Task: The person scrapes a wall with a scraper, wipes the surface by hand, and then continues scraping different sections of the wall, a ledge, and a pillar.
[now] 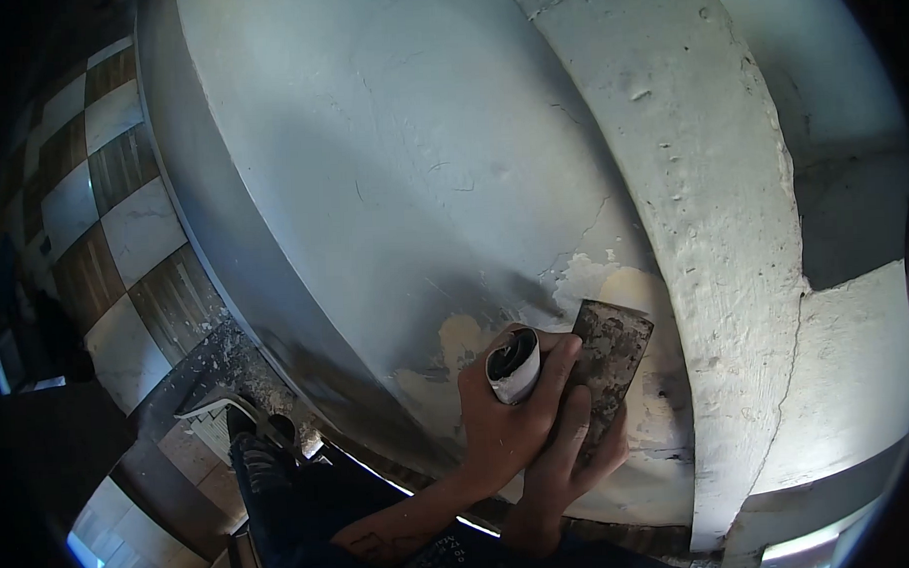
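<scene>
**Both hands on a scraper, blade flat to the wall**

The scraper (615,343) sits low on the right side of the wall (420,165). Its wide, grubby blade is pressed flat against the paint. The long axis runs from the hands at the near end up and a little to the right, so the square working edge points up and away from the person. I can't see the handle at all, the hands cover it.

The right hand (581,455) has a closed grip around the lower part of the tool, fingers wrapped over the front of it. The left hand (499,423) is just beside it and touching. Its grip is curled shut around a roll of paper (514,362) standing with its open end up, and the fingertips reach over onto the blade.

Around the blade there's a patch of bare yellowish plaster (615,278) where the paint is off. Just right of that is a rough white pillar (712,205). Far left is a checkered tile surface (132,235). Near the bottom there's a leg in dark trousers (292,500) and a shoe (247,421).
</scene>
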A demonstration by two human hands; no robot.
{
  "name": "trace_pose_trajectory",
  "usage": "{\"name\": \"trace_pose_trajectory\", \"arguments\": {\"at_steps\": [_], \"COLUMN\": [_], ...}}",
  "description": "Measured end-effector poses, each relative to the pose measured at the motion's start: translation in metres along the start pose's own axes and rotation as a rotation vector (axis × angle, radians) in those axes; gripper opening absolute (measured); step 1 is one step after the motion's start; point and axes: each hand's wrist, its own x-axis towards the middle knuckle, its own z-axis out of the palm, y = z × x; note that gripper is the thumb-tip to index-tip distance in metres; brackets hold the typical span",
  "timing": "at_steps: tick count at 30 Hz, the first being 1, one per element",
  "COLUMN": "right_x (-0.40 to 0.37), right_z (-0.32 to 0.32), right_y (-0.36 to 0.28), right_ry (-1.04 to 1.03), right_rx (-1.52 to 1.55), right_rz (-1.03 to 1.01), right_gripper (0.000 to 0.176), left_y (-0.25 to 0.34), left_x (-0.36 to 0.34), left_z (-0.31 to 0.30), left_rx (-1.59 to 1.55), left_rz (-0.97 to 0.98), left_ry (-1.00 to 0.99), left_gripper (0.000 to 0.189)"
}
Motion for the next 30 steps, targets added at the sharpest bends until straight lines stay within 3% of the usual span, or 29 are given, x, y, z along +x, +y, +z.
{"name": "trace_pose_trajectory", "arguments": {"at_steps": [6, 8, 9, 10, 12, 14, 16, 19, 22, 30], "right_x": [0.010, 0.013, 0.026, 0.030, 0.037, 0.034, 0.026, 0.029, 0.032, 0.043], "right_z": [0.004, 0.011, 0.012, 0.007, 0.001, -0.007, -0.003, -0.002, 0.009, 0.009], "right_y": [-0.004, -0.007, -0.015, -0.012, -0.001, 0.000, -0.002, -0.006, -0.007, -0.009], "right_ry": [-0.002, 0.038, 0.112, 0.116, -0.158, -0.202, -0.088, -0.156, -0.104, -0.124], "right_rx": [-0.001, 0.216, 0.907, 0.916, 1.113, 1.113, 1.052, 1.015, 0.975, 0.988], "right_rz": [-0.016, 0.093, 0.550, 0.556, 0.533, 0.491, 0.415, 0.486, 0.421, 0.467], "right_gripper": [0.032, 0.025, 0.021, 0.021, 0.017, 0.014, 0.013, 0.018, 0.018, 0.019], "left_y": [0.007, 0.012, 0.011, 0.010, 0.005, 0.000, -0.001, -0.006, -0.007, -0.001], "left_x": [0.008, 0.013, 0.013, 0.011, 0.008, 0.001, -0.003, 0.000, 0.008, 0.017], "left_z": [0.000, -0.001, -0.001, -0.003, -0.010, -0.013, -0.016, -0.013, -0.010, -0.005], "left_rx": [0.015, 0.051, 0.018, 0.028, 0.074, 0.040, 0.083, 0.015, -0.040, -0.016], "left_rz": [0.019, 0.032, 0.040, 0.047, -0.052, 0.036, -0.011, -0.110, -0.134, 0.025], "left_ry": [0.005, -0.024, -0.015, -0.015, 0.006, 0.024, 0.002, -0.005, 0.010, 0.023], "left_gripper": [0.009, 0.011, 0.010, 0.010, 0.010, 0.014, 0.015, 0.015, 0.012, 0.014]}}
